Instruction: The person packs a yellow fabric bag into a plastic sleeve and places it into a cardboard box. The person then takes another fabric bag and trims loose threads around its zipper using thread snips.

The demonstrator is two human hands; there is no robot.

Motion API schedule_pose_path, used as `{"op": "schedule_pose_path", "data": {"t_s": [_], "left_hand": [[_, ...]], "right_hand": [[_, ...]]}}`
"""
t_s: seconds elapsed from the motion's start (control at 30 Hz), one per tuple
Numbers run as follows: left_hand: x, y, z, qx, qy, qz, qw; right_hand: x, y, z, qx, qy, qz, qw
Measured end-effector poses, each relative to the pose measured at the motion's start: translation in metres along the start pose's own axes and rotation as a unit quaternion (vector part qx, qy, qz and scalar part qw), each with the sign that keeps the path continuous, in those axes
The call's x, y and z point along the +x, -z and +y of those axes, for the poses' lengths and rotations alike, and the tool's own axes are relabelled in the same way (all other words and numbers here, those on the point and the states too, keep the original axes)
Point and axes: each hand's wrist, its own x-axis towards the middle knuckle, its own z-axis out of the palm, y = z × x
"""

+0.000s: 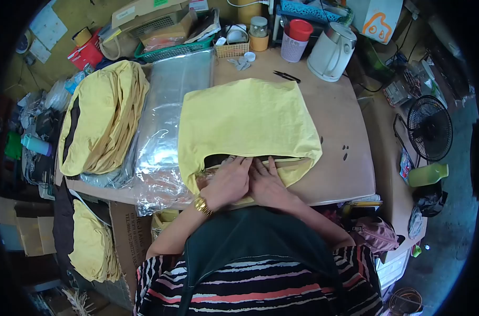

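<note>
A yellow fabric piece (244,116), like a bag, lies flat on the table with its dark opening toward me. My left hand (230,180), with a gold watch on the wrist, rests at the opening, its fingertips over the edge. Close beside it, my right hand (265,184) lies with fingers apart, the tips at the dark lining. Neither hand visibly grips anything. Clear plastic sheets (173,100) lie left of the fabric, and crinkled plastic shows under its lower left corner. Further left is a pile of folded yellow pieces (105,118).
Thin black snips (287,77) lie behind the fabric on the table (350,174). A white kettle (331,51), a red cup (300,30) and a green basket (171,51) line the back. A fan (430,128) stands right; more yellow pieces (92,245) hang lower left.
</note>
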Motion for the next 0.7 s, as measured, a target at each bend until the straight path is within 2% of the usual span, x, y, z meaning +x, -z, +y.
{"op": "schedule_pose_path", "data": {"t_s": [0.03, 0.07, 0.2, 0.27, 0.3, 0.37, 0.4, 0.43, 0.5, 0.57, 0.63, 0.7], "left_hand": [[0.008, -0.018, -0.010, -0.053, 0.008, -0.020, 0.998], [0.013, -0.023, -0.009, -0.070, -0.011, 0.013, 0.997], [0.033, -0.030, 0.001, -0.012, 0.010, 0.032, 0.999], [0.048, -0.025, 0.006, -0.021, 0.084, -0.023, 0.996], [0.053, -0.023, 0.008, -0.022, 0.086, -0.025, 0.996], [0.063, -0.021, 0.011, -0.021, 0.052, 0.050, 0.997], [0.063, -0.023, 0.008, 0.051, -0.003, 0.118, 0.992], [0.059, -0.023, 0.008, 0.050, -0.003, 0.119, 0.992], [0.047, -0.018, 0.013, 0.040, 0.068, 0.039, 0.996], [0.039, -0.030, 0.004, 0.093, 0.040, 0.050, 0.994], [0.035, -0.038, 0.002, 0.093, 0.050, 0.049, 0.993], [0.040, -0.030, 0.007, 0.061, 0.083, 0.009, 0.995]], "right_hand": [[0.001, -0.001, -0.003, -0.023, 0.003, -0.019, 1.000], [0.002, -0.007, -0.003, 0.004, -0.004, 0.004, 1.000], [-0.003, -0.008, 0.004, 0.053, -0.019, -0.008, 0.998], [-0.002, -0.001, 0.006, 0.046, 0.001, -0.026, 0.999], [-0.003, -0.002, 0.007, 0.047, 0.002, -0.027, 0.999], [-0.001, -0.004, 0.010, 0.024, -0.003, -0.065, 0.998], [-0.002, -0.002, 0.011, 0.024, -0.004, -0.066, 0.998], [-0.002, 0.000, 0.011, 0.034, -0.007, -0.081, 0.996], [-0.003, 0.000, 0.012, 0.044, -0.007, -0.095, 0.994], [-0.003, -0.005, 0.012, 0.050, -0.010, -0.053, 0.997], [-0.003, -0.005, 0.011, 0.047, -0.006, -0.043, 0.998], [-0.003, -0.004, 0.010, 0.044, -0.002, -0.034, 0.998]]}}
